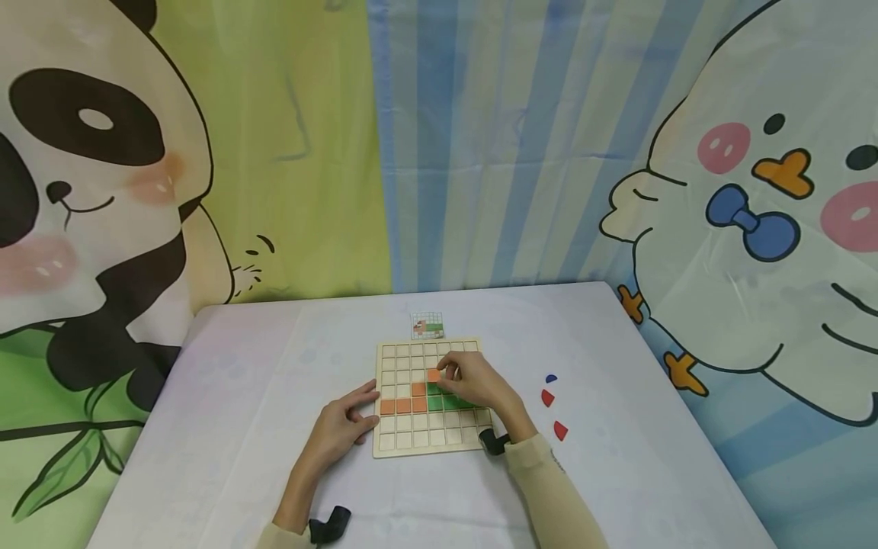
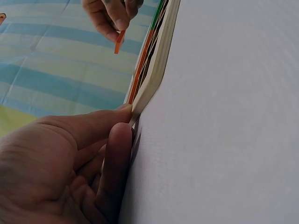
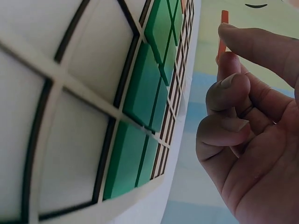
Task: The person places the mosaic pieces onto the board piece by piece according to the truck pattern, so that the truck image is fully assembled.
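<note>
Pinching one orange tile with thumb and finger, the fingers of my right hand held it on edge, apart from the gridded board below. The fingers of my left hand lay loose, their tips touching the board's left edge, as if to steady it. Under my right hand were the laid green tiles; to their left sat more orange tiles, three in a row and one above that row's right end. I judged this to be the placing step, with the pattern partly built. The next move seemed to call for choosing a cell, turning the tile flat and lowering it squarely without nudging its neighbours. Just beyond the board lay a small card showing orange and green on a grid, worth checking first. Off to the right, on the bench, lay two red pieces and a blue piece.
</note>
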Tool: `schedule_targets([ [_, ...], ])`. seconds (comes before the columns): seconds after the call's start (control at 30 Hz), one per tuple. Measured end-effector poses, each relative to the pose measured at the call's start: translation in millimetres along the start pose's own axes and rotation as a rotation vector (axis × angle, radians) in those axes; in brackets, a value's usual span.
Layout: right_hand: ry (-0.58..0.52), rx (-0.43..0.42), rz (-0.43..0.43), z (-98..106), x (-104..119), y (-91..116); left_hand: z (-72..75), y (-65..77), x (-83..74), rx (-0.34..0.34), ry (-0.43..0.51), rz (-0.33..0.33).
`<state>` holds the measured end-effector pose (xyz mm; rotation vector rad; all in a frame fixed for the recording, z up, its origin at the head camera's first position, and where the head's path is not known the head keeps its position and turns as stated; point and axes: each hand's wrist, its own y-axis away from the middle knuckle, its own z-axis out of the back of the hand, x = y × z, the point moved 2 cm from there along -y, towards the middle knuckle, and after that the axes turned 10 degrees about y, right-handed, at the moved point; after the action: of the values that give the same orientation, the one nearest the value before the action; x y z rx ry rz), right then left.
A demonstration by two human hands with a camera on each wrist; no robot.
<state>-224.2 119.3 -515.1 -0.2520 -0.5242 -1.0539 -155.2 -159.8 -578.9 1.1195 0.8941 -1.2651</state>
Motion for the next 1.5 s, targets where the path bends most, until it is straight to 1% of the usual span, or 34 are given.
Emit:
schedule_targets([
  [0.33, 0.021, 0.011, 0.017, -3.8, 3.4, -9.5, -0.1, 0.2, -0.4, -0.004, 0.0, 0.005],
  [0.57, 0.02, 0.04, 0.0, -10.1, 5.2, -16.8, -0.3, 0.4, 0.4, -0.003, -0.002, 0.009],
  [0.77, 0.019, 0.038, -0.004, -12.9, 9.2, -22.6, 0.1, 0.5, 0.8, 0.0, -0.004, 0.005],
  [1.0, 0.061, 0.049, -0.029, -18.8, 10.4, -30.9, 0.4, 0.6, 1.0, 0.006, -0.001, 0.0],
  [1.13, 0.079, 0.051, -0.034, -21.5, 10.0, -33.1, 0.1, 0.6, 0.8, 0.007, 0.002, -0.001],
  [1.5, 0.082, 0.058, -0.033, -21.5, 10.8, -35.5, -0.3, -0.1, 1.3, 0.0, -0.005, -0.002],
])
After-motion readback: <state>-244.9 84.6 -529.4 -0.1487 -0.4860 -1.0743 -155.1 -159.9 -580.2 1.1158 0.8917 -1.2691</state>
